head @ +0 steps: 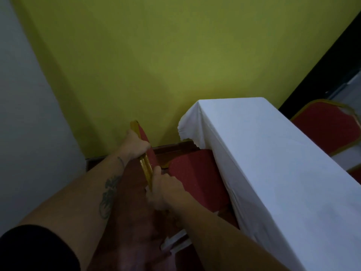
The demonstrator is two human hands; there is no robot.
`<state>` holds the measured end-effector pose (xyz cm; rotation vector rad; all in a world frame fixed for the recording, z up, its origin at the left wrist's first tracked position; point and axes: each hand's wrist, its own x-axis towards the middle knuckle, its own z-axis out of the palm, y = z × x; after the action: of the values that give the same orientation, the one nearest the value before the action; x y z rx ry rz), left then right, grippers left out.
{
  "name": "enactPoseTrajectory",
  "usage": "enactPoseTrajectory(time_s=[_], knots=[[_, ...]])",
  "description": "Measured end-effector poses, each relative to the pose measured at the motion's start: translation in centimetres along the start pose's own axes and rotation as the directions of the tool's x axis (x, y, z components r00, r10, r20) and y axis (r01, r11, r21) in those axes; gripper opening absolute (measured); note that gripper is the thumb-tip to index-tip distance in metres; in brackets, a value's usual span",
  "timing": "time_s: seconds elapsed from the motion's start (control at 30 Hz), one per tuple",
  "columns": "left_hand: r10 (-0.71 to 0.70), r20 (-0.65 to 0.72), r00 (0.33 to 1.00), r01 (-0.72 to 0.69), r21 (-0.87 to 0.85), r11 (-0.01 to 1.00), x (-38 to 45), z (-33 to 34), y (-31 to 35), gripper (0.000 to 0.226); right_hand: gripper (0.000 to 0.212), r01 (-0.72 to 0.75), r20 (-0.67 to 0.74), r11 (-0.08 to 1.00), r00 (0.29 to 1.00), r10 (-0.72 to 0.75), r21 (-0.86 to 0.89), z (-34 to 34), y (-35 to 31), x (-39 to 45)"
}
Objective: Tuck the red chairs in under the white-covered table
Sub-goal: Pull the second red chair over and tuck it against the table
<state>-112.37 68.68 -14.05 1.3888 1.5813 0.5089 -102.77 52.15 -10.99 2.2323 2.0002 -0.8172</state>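
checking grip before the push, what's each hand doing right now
Left hand: closed on the top of the red chair's backrest.
Right hand: closed on the same backrest, lower along its gold frame.

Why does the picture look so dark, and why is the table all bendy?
In the head view the room is dim, so the hands gripping the red chair look soft and a bit grainy. The wide-angle lens curves the white-covered table and the yellow wall. The floor between the arms lies in deep shadow. No glare shows anywhere.
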Motion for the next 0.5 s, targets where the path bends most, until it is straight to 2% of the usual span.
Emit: enactPoseTrajectory(time_s=[0.1,0.17,0.27,0.37,0.5], knots=[[0.048,0.003,0.999,-0.048,0.016,0.999,4.3,2.5,-0.3,0.082,0.048,-0.045,-0.034,0.999,0.998,0.046,0.023,-0.7,2.0,0.6],[0.048,0.015,0.999,-0.048,0.037,0.998,6.2,3.4,0.0,0.086,0.046,-0.062,-0.042,0.997,0.997,0.065,0.050,-0.8,2.5,1.1],[0.056,-0.025,0.998,-0.054,0.049,0.997,6.2,3.5,1.6,0.081,0.039,-0.063,-0.065,0.997,0.996,0.067,0.050,-1.0,2.3,2.1],[0.056,-0.131,0.990,-0.046,0.079,0.996,5.4,3.5,3.4,0.075,0.037,-0.059,-0.076,0.997,0.995,0.062,0.051,-1.3,2.3,3.0],[0.117,-0.186,0.976,-0.093,0.132,0.987,3.5,4.3,5.3,0.067,0.037,-0.076,-0.123,0.992,0.989,0.087,0.098,-1.3,2.1,4.2]])
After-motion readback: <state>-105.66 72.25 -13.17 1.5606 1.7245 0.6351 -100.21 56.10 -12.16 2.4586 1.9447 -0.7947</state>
